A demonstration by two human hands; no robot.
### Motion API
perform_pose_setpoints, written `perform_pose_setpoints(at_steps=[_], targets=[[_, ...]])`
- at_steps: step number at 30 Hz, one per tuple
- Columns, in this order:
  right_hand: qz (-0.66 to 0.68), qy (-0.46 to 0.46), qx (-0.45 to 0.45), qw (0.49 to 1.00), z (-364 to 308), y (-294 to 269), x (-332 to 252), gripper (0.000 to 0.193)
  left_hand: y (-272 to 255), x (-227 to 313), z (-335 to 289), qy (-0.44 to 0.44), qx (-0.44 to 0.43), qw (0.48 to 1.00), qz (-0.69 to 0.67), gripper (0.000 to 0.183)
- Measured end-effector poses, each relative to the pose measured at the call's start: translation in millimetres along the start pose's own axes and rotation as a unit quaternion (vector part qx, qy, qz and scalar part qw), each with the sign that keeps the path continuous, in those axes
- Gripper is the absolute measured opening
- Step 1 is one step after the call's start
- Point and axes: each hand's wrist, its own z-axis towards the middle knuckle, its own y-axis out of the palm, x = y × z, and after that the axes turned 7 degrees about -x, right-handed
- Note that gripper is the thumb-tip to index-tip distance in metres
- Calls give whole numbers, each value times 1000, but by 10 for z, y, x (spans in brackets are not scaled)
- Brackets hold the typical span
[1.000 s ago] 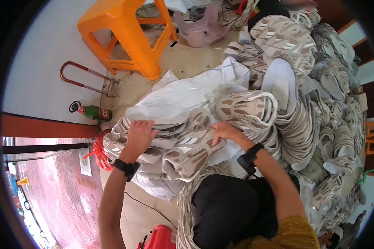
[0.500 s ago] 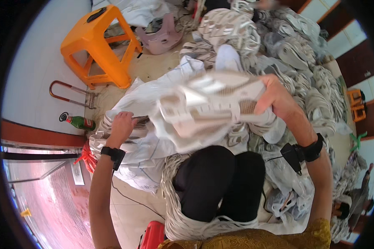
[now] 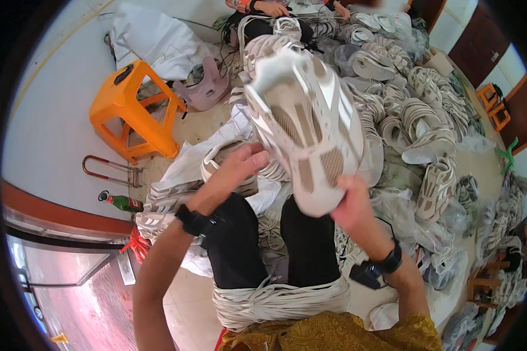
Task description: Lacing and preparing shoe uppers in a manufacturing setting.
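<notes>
My right hand (image 3: 352, 199) grips the toe end of a beige-and-white shoe upper (image 3: 310, 134), its mesh panels facing me and its collar pointing away. The upper is raised above my knees, blurred at its far end. Left of it, my left hand (image 3: 240, 167) is closed on a second shoe upper (image 3: 214, 158), which is partly hidden behind the hand and wrist. The left fingertips come close to the side of the raised upper. Across my lap lies a thick bundle of off-white laces (image 3: 281, 301).
Piled shoe uppers (image 3: 427, 111) and clear plastic bags (image 3: 416, 213) spread along the right. An orange stool (image 3: 132, 111), a mauve plastic stool (image 3: 205, 85) and a green bottle (image 3: 123, 202) stand left. Another person's hand (image 3: 272, 9) shows at the far edge.
My left hand has come from the stack at left toward the middle, with a shoe upper at it. The upper in my right hand has swung from sideways to lengthwise. The head view has shifted.
</notes>
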Motion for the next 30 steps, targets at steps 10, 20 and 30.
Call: perform_pose_setpoints(at_steps=[10, 20, 30], targets=[[73, 193, 126, 970, -1169, -727, 489, 51, 751, -749, -525, -246, 10, 962, -117, 40], [47, 234, 121, 964, -1449, -641, 554, 44, 937, -491, -802, -133, 13, 910, 393, 31], [-102, 340, 89, 931, -1204, -576, 382, 35, 1213, -475, -776, 58, 103, 823, 556, 44]])
